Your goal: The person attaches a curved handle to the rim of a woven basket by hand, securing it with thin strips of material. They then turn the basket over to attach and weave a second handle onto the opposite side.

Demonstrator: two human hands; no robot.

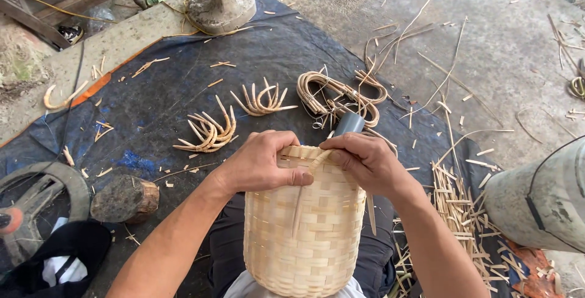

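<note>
1. Nearest us, a pale woven bamboo basket point(304, 231) lies on our lap, its mouth facing away; we cannot see what it holds.
2. Our left hand point(262, 163) grips the basket's rim, thumb across the weave.
3. Our right hand point(365, 161) is closed, pinching a bamboo strip point(303, 197) at the rim with a grey-handled tool point(349, 123) tucked in it.
4. Farther off, curved bamboo pieces point(210, 132) and coiled strips point(338, 94) lie on a dark tarp point(152, 97).
5. A grey metal container point(542, 200) lies near right.

A pale woven bamboo basket point(303, 225) stands upright near centre, a thin strip point(298, 209) hanging down its front.
</note>
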